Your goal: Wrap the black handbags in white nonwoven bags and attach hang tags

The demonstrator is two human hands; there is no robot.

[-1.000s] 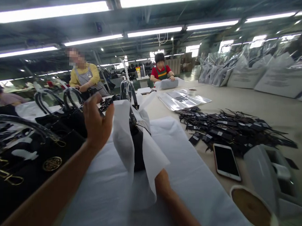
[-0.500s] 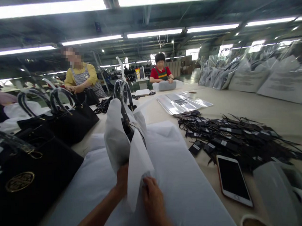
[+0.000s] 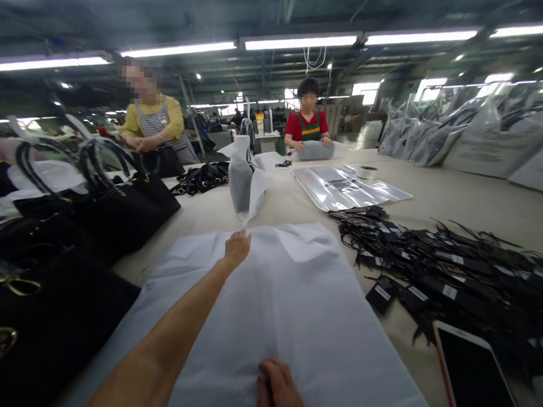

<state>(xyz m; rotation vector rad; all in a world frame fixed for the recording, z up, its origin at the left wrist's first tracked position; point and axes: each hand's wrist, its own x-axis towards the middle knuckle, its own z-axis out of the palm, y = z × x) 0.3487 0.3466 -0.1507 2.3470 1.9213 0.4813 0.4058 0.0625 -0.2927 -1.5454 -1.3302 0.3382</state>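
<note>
A handbag wrapped in white paper stands upright on the table beyond the stack of white paper sheets. My left hand is stretched far forward, its fingers closed at the low near end of the wrapping. Low in the picture my right hand rests on the sheets, fingers loosely bent, a gap between thumb and forefinger, nothing visible in it. A loose fold of paper lies at the stack's far edge.
Black handbags crowd the left side. To the right lie many black tags, a phone, and clear plastic bags with a tape roll. Wrapped bags line the back right. Two co-workers stand across the table.
The wrapped handbag has moved forward off the sheets onto the table, with my left hand following it. My right hand has let go of its paper and drawn back toward me.
</note>
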